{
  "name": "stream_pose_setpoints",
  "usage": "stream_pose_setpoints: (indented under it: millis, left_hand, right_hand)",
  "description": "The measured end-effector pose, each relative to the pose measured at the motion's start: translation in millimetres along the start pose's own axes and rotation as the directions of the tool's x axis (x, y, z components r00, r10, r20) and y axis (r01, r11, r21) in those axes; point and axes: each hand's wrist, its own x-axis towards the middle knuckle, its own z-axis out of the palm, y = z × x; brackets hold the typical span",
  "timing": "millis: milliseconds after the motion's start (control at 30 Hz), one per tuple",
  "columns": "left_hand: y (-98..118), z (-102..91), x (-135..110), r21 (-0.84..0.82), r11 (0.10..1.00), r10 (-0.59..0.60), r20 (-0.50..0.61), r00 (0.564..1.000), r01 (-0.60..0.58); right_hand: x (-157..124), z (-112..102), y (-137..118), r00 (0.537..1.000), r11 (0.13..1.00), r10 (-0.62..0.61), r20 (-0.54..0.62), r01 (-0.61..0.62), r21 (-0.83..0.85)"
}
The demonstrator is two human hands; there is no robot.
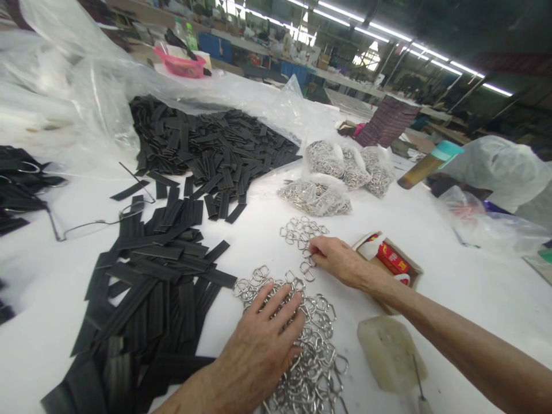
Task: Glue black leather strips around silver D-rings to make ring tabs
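Note:
My left hand (263, 339) lies flat with its fingers spread on a heap of silver metal D-rings (317, 356) near the table's front edge. My right hand (338, 260) reaches out to a smaller scatter of D-rings (297, 230) further back, its fingertips pinched together on one of the rings. To the left of the rings lies a pile of short black straps (150, 287), and a much larger pile of black straps (207, 144) sits behind it on clear plastic.
Three clear bags of D-rings (345, 167) lie at the middle back. A small open cardboard box (390, 259) sits by my right wrist, a pale waxy block (390, 351) in front of it. Spectacles (99, 221) lie at left. A bottle (429, 163) lies at right.

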Motion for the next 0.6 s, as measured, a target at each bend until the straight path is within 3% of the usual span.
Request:
stream_pose_setpoints:
  millis: [300,600]
  left_hand:
    - [0,-1.2,0,-0.009,1.0,-0.004,0.009,1.0,0.004]
    - [1,-1.0,0,-0.024,1.0,-0.009,-0.013,1.0,0.008]
  right_hand:
    - [-14,-12,-12,0.999,0.999,0.033,-0.007,-0.033,0.017]
    - [0,7,-2,0.998,0.996,-0.014,-0.067,0.008,-0.088]
